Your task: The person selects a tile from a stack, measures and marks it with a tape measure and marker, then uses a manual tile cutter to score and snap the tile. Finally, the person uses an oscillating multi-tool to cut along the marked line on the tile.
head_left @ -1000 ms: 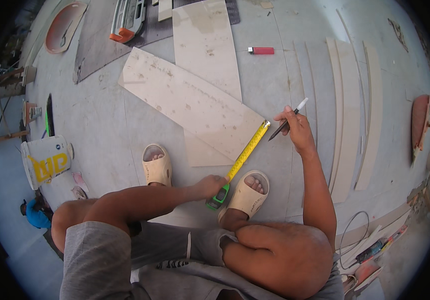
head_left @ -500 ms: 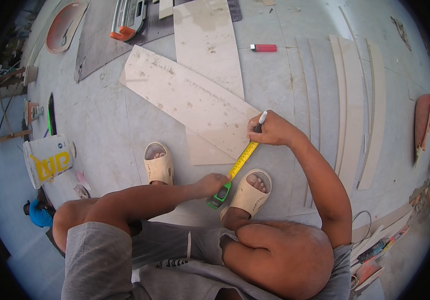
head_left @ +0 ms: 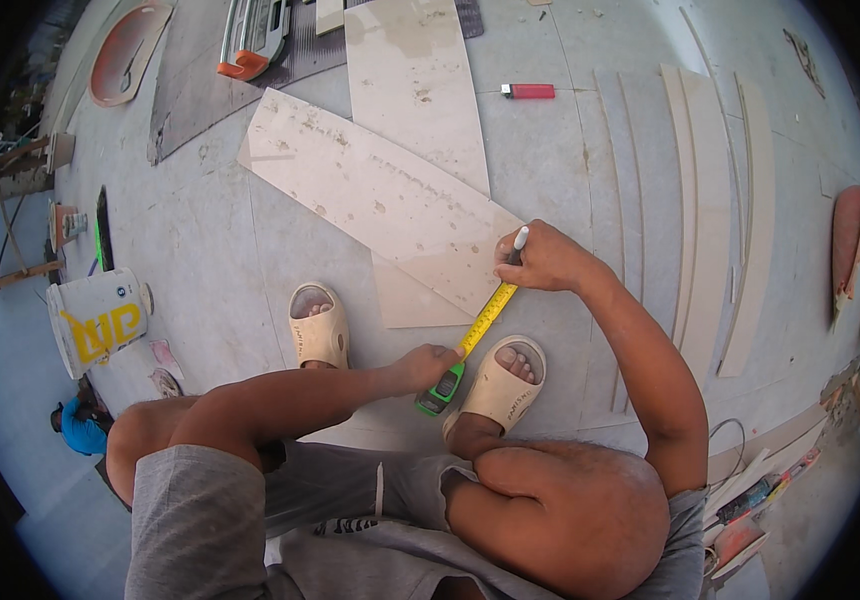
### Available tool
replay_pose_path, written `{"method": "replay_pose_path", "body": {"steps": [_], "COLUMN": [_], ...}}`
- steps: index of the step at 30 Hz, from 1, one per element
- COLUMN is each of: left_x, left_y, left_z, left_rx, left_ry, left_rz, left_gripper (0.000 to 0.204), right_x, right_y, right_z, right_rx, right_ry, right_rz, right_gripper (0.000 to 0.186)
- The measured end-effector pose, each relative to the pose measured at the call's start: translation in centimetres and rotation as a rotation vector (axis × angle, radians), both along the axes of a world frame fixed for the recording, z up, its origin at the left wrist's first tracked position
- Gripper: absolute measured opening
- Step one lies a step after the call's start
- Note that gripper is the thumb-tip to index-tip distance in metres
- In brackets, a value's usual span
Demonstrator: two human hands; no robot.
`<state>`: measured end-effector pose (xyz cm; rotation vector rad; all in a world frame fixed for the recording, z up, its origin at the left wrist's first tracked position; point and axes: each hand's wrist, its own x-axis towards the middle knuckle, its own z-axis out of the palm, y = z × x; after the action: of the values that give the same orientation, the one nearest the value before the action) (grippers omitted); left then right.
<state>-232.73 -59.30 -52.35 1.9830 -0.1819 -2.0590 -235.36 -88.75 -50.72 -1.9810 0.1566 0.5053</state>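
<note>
Grey floor underlies all the objects shown. Upper left, a dark ribbed mat extends beneath part of the work area. At right, long pale strips lie roughly parallel. At centre, a speckled beige slab lies aslant across a second slab, which shows above and below it. A metal-railed tool with an orange end rests on the mat. A white bucket with yellow markings stands at far left. Two cream slippers are worn on the feet, the right one just beside the tape case.

Left hand: fingers closed on the green-and-black tape measure, at the point where its yellow blade emerges. The blade runs obliquely along the right end of the speckled beige slab to the right hand. Right hand: fingers pinched around a dark marker, pale end uppermost, at the slab's right end; the hand hides the lower tip. Beyond, a red lighter lies well apart from both hands.
</note>
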Motion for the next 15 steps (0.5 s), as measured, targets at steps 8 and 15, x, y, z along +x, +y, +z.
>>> {"method": "replay_pose_path", "body": {"steps": [8,15], "left_x": [0.07,0.01], "left_y": [0.03,-0.44], "left_z": [-0.13,0.31], "left_rx": [-0.007,-0.010], "left_ry": [0.014,0.005], "left_rz": [0.003,0.004], "left_gripper": [0.065,0.062], "right_x": [-0.01,-0.04], "right_y": [0.03,-0.16], "right_z": [-0.19,-0.05], "right_rx": [-0.001,-0.012], "right_ry": [-0.011,0.006], "right_rz": [-0.009,0.004], "right_gripper": [0.021,0.022]}}
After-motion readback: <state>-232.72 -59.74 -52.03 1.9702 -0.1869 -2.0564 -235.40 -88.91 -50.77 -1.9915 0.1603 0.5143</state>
